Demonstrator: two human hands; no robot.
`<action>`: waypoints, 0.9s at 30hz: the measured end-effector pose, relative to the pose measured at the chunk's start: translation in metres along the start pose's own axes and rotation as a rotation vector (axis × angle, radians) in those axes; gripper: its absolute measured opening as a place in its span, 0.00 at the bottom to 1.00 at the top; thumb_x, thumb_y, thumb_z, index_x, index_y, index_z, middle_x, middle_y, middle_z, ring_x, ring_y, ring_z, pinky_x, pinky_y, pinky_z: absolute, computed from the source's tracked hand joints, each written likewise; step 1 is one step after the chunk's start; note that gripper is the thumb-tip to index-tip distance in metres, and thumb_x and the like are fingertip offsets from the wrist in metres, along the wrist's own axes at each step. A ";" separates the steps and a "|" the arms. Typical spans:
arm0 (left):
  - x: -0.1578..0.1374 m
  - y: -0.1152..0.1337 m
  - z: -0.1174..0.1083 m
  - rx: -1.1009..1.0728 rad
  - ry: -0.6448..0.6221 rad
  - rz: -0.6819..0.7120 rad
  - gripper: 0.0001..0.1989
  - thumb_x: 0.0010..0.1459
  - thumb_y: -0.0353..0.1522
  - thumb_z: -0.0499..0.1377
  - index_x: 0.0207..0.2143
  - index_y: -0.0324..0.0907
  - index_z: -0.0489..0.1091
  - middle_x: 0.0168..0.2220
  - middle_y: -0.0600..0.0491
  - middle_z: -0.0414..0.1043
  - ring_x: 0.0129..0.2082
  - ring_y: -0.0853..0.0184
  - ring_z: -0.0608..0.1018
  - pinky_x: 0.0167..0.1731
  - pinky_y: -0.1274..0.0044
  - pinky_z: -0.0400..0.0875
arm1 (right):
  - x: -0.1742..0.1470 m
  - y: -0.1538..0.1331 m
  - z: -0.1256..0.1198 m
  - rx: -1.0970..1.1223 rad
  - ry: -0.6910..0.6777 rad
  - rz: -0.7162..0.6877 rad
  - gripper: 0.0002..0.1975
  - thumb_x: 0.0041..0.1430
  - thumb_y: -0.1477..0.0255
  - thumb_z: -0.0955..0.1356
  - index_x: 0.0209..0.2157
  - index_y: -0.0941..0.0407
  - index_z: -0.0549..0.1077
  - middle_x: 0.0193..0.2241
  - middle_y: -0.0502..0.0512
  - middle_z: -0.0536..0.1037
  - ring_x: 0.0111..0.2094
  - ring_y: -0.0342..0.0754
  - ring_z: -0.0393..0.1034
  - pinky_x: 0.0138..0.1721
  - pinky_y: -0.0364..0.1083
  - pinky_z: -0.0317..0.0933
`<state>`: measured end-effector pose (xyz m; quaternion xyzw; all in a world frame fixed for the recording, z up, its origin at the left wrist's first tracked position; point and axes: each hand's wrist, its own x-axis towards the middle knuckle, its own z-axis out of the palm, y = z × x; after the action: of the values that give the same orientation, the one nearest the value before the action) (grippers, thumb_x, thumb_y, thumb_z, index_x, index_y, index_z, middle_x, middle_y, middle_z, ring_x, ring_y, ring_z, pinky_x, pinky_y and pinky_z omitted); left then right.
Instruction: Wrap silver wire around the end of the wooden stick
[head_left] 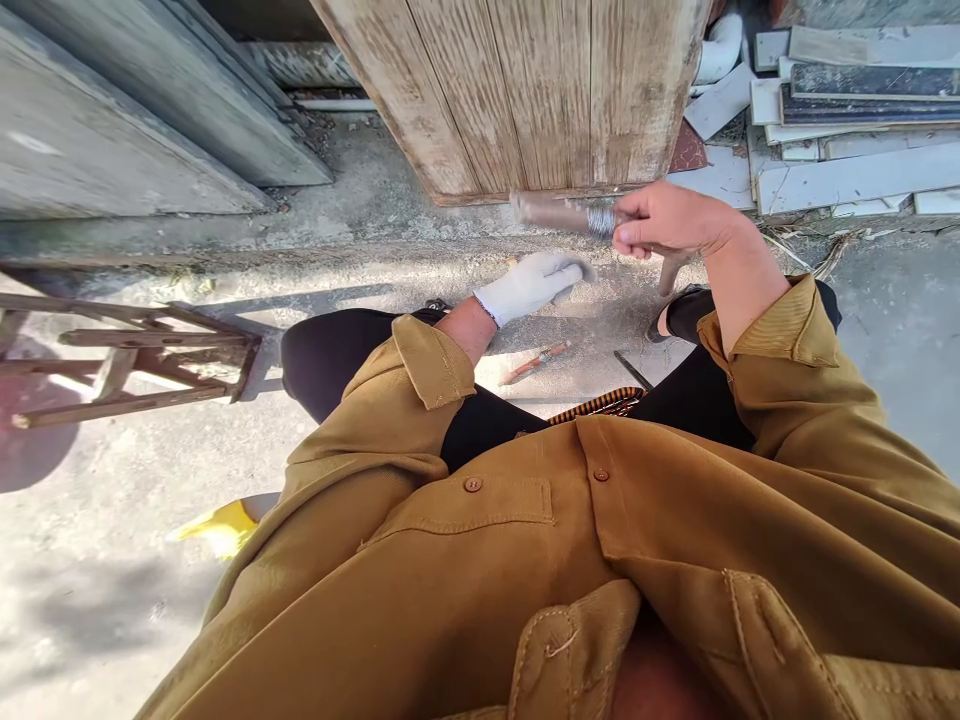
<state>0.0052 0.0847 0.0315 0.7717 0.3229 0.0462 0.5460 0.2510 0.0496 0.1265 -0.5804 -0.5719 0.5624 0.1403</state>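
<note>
My right hand, bare, is closed around a wooden stick wound with wire. Its left end is blurred, the silvery wire coils sit beside my fingers, and another stub of wood pokes out below the palm. My left hand, in a white glove, hovers lower and to the left, apart from the stick. Its fingers are pressed together, with a small greyish blur at the tips that I cannot make out. On the ground below lies a slim reddish-handled tool. A thin dark rod lies nearer my right knee.
A weathered wooden panel stands just ahead. Stacked boards and tiles are at the right, a wooden stool frame at the left. A yellow cloth-like thing shows by my left side. An orange-black striped cord lies between my legs.
</note>
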 end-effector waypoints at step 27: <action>-0.001 0.001 -0.012 -0.065 0.031 0.018 0.13 0.70 0.34 0.55 0.30 0.41 0.71 0.23 0.56 0.66 0.24 0.70 0.67 0.28 0.77 0.65 | 0.007 0.001 0.019 -0.132 -0.436 0.178 0.10 0.64 0.80 0.77 0.29 0.59 0.77 0.22 0.43 0.72 0.26 0.38 0.67 0.34 0.40 0.62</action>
<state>-0.0005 0.0933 0.0374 0.7557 0.3227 0.0737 0.5651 0.2343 0.0461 0.1161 -0.5013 -0.5707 0.6460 -0.0749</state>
